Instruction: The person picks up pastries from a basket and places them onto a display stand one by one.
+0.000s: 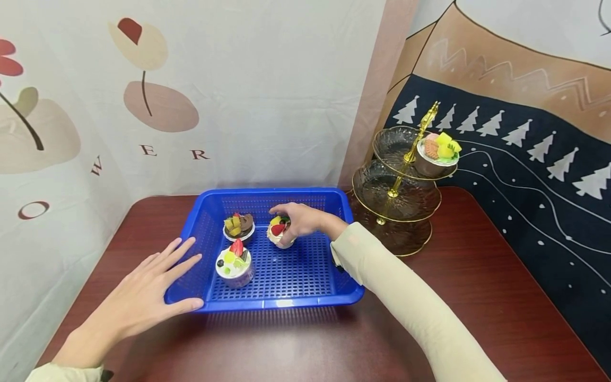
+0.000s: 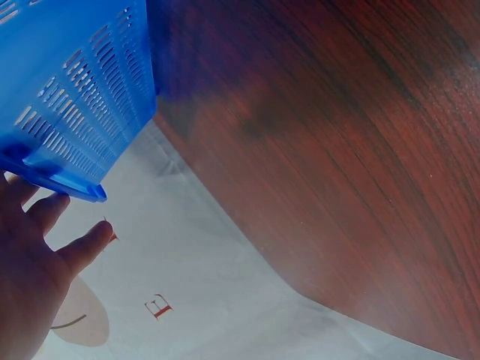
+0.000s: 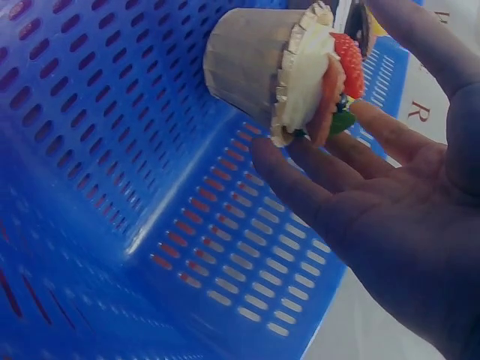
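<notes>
A blue plastic basket holds several toy cupcakes. My left hand rests at the basket's left rim, fingers straight and spread; in the left wrist view its fingertips are right at the rim. Inside the basket, my right hand reaches around a cream cupcake topped with a strawberry and other fruit. Its fingers are spread close to the frilled edge, and the thumb stands off on the other side. Left of it are a chocolate cupcake and a white-topped cupcake with a strawberry.
Right of the basket stands a three-tier glass stand with gold rims and a gold post. On its top tier sits a fruit-topped cupcake. Everything rests on a dark red wooden table, with printed cloth behind.
</notes>
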`<state>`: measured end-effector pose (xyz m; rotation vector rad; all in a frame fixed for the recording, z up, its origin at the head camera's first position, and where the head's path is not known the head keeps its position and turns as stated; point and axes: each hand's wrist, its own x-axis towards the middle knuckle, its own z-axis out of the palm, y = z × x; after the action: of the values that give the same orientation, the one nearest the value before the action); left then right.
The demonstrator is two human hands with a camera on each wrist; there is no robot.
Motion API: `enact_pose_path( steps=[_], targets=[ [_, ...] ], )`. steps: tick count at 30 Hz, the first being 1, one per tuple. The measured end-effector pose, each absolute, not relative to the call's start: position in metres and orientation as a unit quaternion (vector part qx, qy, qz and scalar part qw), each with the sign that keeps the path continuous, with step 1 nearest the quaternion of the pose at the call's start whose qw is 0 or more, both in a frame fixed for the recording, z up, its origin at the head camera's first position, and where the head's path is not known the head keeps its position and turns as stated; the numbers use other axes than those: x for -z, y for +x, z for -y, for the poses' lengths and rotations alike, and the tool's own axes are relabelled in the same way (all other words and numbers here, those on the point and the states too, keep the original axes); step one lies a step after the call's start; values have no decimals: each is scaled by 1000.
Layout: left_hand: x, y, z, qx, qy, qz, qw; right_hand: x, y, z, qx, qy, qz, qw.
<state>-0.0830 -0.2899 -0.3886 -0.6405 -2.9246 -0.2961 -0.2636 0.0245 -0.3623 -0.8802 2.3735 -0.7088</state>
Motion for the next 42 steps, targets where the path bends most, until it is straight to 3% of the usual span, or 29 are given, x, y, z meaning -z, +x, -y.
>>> enact_pose_path(
  steps=[15, 23, 35, 42],
  targets=[
    [388, -83, 289, 97, -213, 970, 66, 375, -260, -14, 168, -309, -911, 216],
    [388, -83, 289, 97, -213, 970, 66, 371, -257, -13, 195, -310, -907, 206],
    [388, -83, 290, 99, -209, 971, 63, 317, -245, -30, 281, -357, -881, 131],
    [388, -83, 290, 100, -211, 970, 64, 285, -235, -51, 285, -374, -880, 61]
  ],
)
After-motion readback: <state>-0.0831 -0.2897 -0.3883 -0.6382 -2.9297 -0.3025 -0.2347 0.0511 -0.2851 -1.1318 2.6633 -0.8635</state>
